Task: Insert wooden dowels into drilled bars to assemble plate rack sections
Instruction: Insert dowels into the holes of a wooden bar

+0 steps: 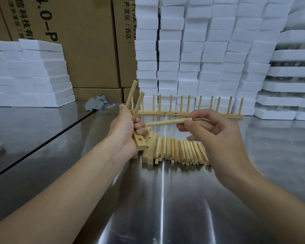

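A drilled bar (142, 144) bearing two dowels (138, 104) is gripped in the left hand (124, 128); another dowel (167, 122) is pinched level by the right hand (217, 138). Presented askew, it may be jammed at the hole (140, 138).

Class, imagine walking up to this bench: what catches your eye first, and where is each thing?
At centre, the left hand grips a drilled bar with two dowels standing up from it, while the right hand pinches a single dowel level, aimed at the bar. Below them a pile of loose dowels lies on the steel table; behind, white foam blocks tower.
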The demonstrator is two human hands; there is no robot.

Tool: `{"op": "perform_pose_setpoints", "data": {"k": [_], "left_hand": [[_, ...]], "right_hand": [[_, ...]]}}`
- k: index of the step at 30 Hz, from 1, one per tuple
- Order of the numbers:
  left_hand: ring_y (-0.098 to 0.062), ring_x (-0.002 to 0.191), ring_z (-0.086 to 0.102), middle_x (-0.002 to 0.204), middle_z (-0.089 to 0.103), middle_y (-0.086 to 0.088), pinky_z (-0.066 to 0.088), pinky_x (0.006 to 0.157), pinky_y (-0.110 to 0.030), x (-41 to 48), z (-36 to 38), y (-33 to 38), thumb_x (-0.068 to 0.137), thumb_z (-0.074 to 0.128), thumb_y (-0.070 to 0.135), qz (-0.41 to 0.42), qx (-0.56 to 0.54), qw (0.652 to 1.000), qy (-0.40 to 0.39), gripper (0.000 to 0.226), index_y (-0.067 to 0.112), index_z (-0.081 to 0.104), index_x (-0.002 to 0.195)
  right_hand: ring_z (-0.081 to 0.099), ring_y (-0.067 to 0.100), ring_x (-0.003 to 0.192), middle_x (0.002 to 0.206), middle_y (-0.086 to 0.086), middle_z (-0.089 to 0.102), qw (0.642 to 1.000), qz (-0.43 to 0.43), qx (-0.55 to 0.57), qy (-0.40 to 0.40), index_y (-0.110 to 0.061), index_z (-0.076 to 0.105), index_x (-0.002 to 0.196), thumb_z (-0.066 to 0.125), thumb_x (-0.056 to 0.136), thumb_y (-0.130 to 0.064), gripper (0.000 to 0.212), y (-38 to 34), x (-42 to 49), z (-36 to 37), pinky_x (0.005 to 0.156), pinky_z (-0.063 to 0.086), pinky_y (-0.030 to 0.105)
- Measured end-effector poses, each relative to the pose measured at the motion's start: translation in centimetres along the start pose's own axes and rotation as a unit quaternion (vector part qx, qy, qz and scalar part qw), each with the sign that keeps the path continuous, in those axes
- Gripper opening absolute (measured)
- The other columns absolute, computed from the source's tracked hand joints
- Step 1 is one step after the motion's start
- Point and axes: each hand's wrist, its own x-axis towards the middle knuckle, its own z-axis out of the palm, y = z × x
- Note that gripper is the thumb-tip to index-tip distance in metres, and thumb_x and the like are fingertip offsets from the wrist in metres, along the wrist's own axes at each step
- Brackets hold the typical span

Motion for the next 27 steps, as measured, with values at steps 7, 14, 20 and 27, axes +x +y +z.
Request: {"op": "perform_pose_setpoints", "data": {"k": [7,14,20,27], "left_hand": [[-0.007,0.034,0.035,0.051,0.039,0.004,0.031,0.031,-0.018,-0.8,0.3,-0.3,0.110,0.046,0.058,-0.018,-0.002,0.999,-0.027,0.051,0.013,0.053,0.086],[-0.007,0.037,0.035,0.054,0.040,0.003,0.031,0.030,-0.020,-0.9,0.5,-1.2,0.107,0.049,0.061,-0.033,-0.005,0.996,-0.077,0.053,0.013,0.054,0.087],[-0.008,0.038,0.034,0.055,0.039,0.004,0.031,0.032,-0.020,-1.1,0.6,-2.0,0.107,0.048,0.062,-0.024,0.021,0.996,-0.084,0.049,0.014,0.055,0.097],[-0.011,0.041,0.033,0.061,0.036,0.001,0.033,0.036,-0.021,-1.2,0.4,-2.2,0.109,0.042,0.062,0.000,0.110,0.991,-0.080,0.051,0.015,0.047,0.091]], "right_hand": [[0.077,0.022,0.106,0.108,0.008,0.080,0.985,0.118,0.127,-0.013,-0.014,0.067,0.093,0.065,0.100,-0.012,0.007,0.2,0.4,0.0,0.077,0.060,0.031],[0.064,0.012,0.067,0.080,-0.006,0.061,0.991,0.112,-0.009,-0.076,-0.037,0.076,0.113,0.061,0.105,-0.032,0.018,0.1,0.3,0.0,0.056,0.051,0.022],[0.051,0.007,0.057,0.073,-0.007,0.063,0.976,0.008,-0.169,-0.136,-0.035,0.066,0.099,0.074,0.095,-0.036,0.009,1.2,-1.0,0.9,0.054,0.040,0.022],[0.061,0.005,0.061,0.076,-0.011,0.069,0.952,-0.061,-0.240,-0.181,-0.036,0.074,0.099,0.074,0.095,-0.030,0.007,1.2,-1.3,0.7,0.056,0.042,0.012]]}}
